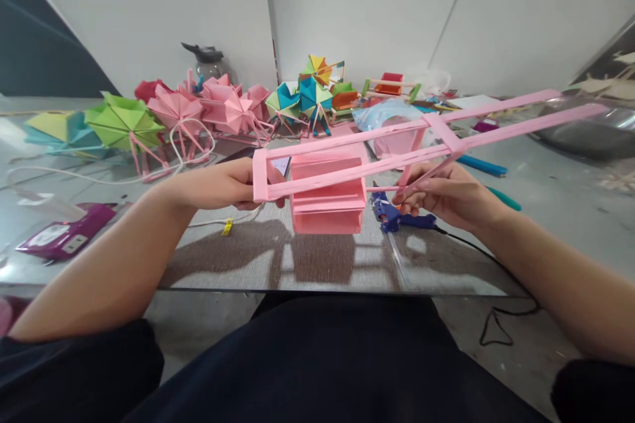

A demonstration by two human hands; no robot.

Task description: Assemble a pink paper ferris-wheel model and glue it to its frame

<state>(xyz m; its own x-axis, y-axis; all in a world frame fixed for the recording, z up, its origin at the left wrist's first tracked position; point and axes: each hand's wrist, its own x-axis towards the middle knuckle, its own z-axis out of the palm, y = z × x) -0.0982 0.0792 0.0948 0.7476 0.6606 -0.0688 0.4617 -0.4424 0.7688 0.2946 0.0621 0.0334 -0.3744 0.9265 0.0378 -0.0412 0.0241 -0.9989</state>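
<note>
A pink model made of craft strips, a paddle wheel (pixel 327 221) set in a stand with two long rails (pixel 397 162), is held up above the table in both hands. My left hand (pixel 223 185) is closed around the stand's left end, its fingertips partly hidden behind the upright strip. At the other side my right hand (pixel 441 195) pinches the thin slanted struts near the wheel's axle. The rails tilt up to the right, past my right hand. Just below that hand, a blue glue gun (pixel 389 211) lies on the table.
Several finished paper wheels, among them a green one (pixel 122 122) and a pink one (pixel 181 109), line the back of the table. A purple power strip (pixel 69 231) sits at left, a clear plastic bag (pixel 387 119) behind the rails, and a metal bowl (pixel 590 139) at right.
</note>
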